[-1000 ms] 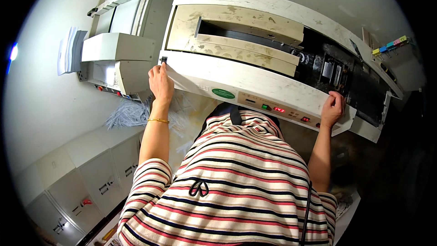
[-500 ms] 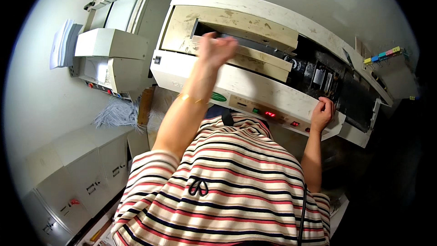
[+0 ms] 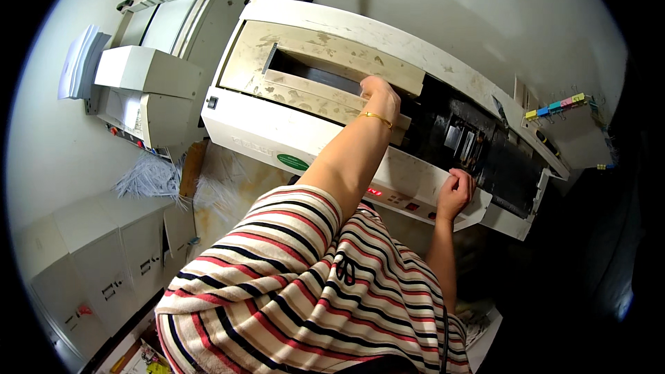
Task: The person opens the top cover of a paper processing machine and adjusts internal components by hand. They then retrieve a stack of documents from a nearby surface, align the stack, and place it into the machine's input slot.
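A long off-white binding machine with stained beige clamp plates spans the middle of the view. My left hand is at the right end of its long dark slot, wrist bent over the near plate. Its fingertips are hidden, so whether they grip anything does not show. My right hand rests on the machine's front edge near the right end, fingers curled in and nothing visible in them. Beside it lies the dark, grimy open track with metal parts. A red lit display shows partly past my left forearm.
At the left stands another pale machine with a stack of paper by it. Paper shreds heap below it, above white cabinets. Coloured binder clips line a holder at the right.
My left hand has moved right along the slot, from its left part to its right end. My right hand stays on the front edge. The whole view has shifted slightly.
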Motion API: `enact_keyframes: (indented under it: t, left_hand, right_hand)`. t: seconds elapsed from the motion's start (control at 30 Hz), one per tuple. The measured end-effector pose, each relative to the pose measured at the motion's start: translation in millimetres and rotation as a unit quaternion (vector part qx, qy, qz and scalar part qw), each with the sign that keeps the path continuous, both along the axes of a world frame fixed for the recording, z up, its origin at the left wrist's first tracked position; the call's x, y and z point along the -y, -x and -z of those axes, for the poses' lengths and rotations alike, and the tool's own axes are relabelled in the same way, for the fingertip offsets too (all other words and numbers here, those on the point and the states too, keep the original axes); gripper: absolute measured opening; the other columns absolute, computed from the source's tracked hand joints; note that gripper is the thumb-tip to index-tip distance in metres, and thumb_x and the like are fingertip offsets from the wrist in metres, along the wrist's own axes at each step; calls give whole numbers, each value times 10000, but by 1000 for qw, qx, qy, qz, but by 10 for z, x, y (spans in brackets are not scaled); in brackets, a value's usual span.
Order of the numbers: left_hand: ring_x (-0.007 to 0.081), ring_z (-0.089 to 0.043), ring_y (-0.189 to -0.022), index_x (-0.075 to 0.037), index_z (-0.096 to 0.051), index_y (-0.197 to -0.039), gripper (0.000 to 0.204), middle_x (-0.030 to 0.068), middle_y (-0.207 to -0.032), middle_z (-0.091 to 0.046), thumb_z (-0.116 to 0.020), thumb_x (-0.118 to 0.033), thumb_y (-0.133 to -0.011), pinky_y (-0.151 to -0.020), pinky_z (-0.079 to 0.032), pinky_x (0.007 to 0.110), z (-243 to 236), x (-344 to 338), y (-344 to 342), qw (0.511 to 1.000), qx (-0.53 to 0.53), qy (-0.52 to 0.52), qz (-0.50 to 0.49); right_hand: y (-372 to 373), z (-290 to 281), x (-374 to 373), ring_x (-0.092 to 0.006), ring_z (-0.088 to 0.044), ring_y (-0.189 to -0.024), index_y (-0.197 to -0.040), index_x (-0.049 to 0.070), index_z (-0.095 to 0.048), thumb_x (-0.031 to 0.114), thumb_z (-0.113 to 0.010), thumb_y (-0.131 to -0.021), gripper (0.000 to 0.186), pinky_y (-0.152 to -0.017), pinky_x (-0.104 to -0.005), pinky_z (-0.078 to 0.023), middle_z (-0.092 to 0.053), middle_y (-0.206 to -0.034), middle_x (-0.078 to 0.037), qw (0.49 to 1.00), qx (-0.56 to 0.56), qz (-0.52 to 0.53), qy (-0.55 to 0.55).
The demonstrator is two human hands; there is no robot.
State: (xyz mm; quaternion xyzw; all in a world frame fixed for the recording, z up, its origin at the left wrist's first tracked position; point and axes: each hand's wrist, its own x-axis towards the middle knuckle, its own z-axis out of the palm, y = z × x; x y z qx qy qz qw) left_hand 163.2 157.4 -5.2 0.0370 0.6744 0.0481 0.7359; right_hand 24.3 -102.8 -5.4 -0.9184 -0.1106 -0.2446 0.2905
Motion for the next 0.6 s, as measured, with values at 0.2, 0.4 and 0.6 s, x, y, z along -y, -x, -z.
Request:
enact_keyframes:
  t: [0.2,0.4,0.6]
  left_hand:
    - [230,-488,-1171,-73,-579,-1192,422,80,-1270,-557,-401,-303,-885,-940,-379,431,-99,-35,47,999,-17,24,-13]
    - [214,-502,-1160,-93,-603,-1177,415,66,-1250,-578,-428,-325,-881,-956,-365,405,-121,-51,37,996,-28,88,-14]
    - [206,-443,-1219,-75,-548,-1237,492,50,-1324,-521,-342,-375,-906,-1005,-296,421,322,-49,-72,993,29,111,0]
  right_hand:
    - [-16,-18,-26,-284,-599,-776,-781,71,-609,-44,-531,-773,140,-742,-393,-458,-638,-802,-72,1000,17,-13,13]
    - [-32,-8,-23,-295,-603,-749,-776,42,-617,-56,-524,-792,135,-717,-393,-470,-635,-774,-97,999,33,-22,14]
    - [-41,10,-52,-302,-593,-745,-764,64,-609,-54,-515,-791,153,-727,-408,-463,-630,-772,-89,999,27,-17,10]
